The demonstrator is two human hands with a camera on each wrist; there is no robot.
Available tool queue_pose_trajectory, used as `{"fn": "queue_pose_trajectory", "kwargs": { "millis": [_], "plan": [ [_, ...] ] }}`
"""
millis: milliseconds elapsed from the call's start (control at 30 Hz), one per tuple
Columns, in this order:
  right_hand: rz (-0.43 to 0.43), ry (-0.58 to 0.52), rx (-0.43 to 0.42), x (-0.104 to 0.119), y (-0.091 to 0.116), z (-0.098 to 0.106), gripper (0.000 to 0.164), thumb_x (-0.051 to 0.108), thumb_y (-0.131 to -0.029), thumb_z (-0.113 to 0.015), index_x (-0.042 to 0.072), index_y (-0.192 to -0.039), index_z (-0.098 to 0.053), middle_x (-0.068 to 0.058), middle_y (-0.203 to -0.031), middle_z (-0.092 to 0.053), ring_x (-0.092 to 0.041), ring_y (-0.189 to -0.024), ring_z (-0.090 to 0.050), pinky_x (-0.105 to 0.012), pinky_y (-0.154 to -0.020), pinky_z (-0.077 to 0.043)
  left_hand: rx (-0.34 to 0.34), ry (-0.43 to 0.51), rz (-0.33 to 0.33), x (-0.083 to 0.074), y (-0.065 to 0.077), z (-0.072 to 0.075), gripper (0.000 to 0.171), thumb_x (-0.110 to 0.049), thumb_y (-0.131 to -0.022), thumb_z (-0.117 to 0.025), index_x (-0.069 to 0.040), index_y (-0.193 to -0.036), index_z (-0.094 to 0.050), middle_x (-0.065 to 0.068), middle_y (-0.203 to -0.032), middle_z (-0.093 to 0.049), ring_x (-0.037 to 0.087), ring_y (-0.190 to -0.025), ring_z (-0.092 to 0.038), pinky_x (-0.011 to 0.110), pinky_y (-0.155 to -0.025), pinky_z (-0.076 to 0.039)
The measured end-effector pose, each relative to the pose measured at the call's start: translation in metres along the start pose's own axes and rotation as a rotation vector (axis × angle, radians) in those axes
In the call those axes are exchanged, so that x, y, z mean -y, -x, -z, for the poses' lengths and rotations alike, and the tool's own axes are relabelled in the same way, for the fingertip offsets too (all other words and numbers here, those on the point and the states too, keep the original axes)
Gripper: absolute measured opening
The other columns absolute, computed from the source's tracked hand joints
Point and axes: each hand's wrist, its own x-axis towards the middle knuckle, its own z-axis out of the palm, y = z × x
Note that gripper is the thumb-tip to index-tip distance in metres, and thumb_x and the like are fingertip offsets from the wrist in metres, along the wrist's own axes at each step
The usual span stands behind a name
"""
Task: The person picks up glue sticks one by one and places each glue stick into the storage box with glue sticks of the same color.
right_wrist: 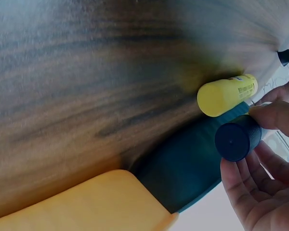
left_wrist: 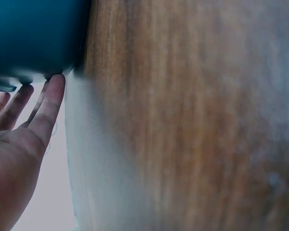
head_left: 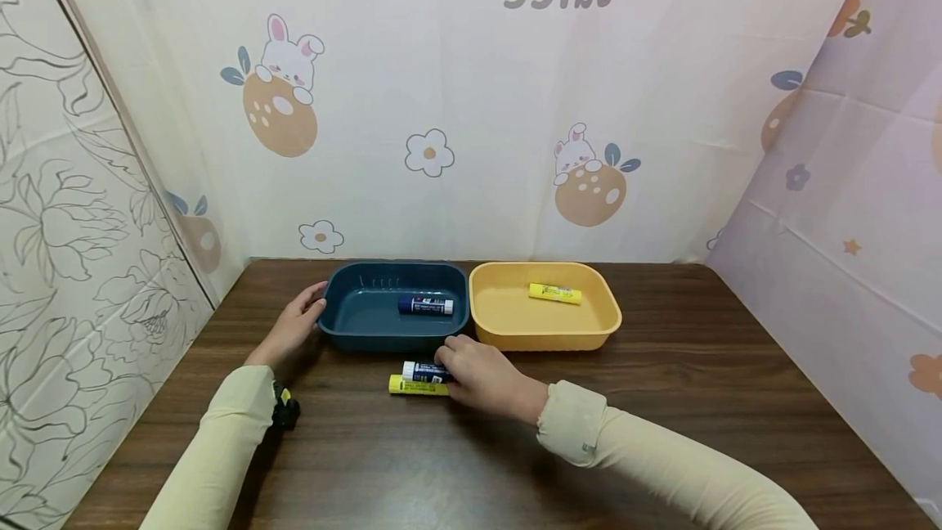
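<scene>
My right hand [head_left: 482, 375] pinches a dark blue glue stick with a white end [head_left: 419, 371] between thumb and fingers. In the right wrist view its dark round end [right_wrist: 232, 141] faces the camera. A yellow glue stick [head_left: 416, 386] lies on the table just in front of it, partly hidden by the right hand. At the left, my left hand [head_left: 296, 325] rests its fairly straight fingertips against the outer side of the dark blue bin [head_left: 393, 343]. The left wrist view shows these fingertips [left_wrist: 55, 84] touching the bin's wall. Another dark blue glue stick [head_left: 425, 305] lies inside this bin.
A yellow bin [head_left: 545, 342] stands against the blue bin's right side, holding a yellow glue stick [head_left: 555, 294]. Both stand near the back of the brown wooden table [head_left: 353, 464], before a patterned curtain [head_left: 471, 186]. A black band [head_left: 285, 407] is at my left wrist.
</scene>
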Motion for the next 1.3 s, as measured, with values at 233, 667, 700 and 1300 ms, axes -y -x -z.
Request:
{"fn": "queue_pose_trajectory", "kwargs": {
  "millis": [233,667,700,1300],
  "plan": [
    [0.010,-0.003,0.025,0.001,0.001,-0.004,0.029,0.021,-0.085,-0.074,0.009,-0.110,-0.065,0.000,-0.098,-0.060,-0.008,-0.085,-0.051,-0.019,-0.077,-0.049,0.002,0.003,0.007,0.000,0.000,0.000,0.054,-0.027,-0.106,-0.033,0.001,-0.150,-0.019,0.030,-0.146,-0.028,0.043,-0.129,-0.034,0.058,-0.097,-0.039],
    [0.009,0.035,-0.013,-0.002,0.002,-0.002,0.026,0.020,-0.083,-0.074,0.008,-0.105,-0.066,-0.001,-0.095,-0.060,-0.010,-0.083,-0.051,-0.020,-0.072,-0.049,0.040,0.058,0.029,-0.029,0.012,0.002,0.050,-0.012,-0.105,-0.033,0.007,-0.148,-0.017,0.035,-0.145,-0.025,0.048,-0.130,-0.030,0.061,-0.096,-0.037],
    [0.008,0.035,-0.020,-0.003,0.002,-0.001,0.026,0.020,-0.083,-0.074,0.008,-0.105,-0.066,-0.001,-0.095,-0.059,-0.010,-0.083,-0.052,-0.020,-0.072,-0.049,0.040,0.057,0.030,-0.029,0.012,0.002,0.050,-0.012,-0.105,-0.033,0.008,-0.148,-0.017,0.035,-0.145,-0.025,0.048,-0.130,-0.029,0.061,-0.096,-0.036],
    [-0.032,0.044,-0.096,-0.023,0.008,0.016,0.026,0.012,-0.080,-0.076,0.006,-0.103,-0.065,-0.003,-0.097,-0.062,-0.013,-0.086,-0.053,-0.026,-0.074,-0.052,0.017,0.026,0.002,-0.003,0.003,0.000,0.053,-0.023,-0.106,-0.033,0.000,-0.151,-0.017,0.031,-0.146,-0.027,0.044,-0.131,-0.031,0.059,-0.097,-0.038]
  ]
}}
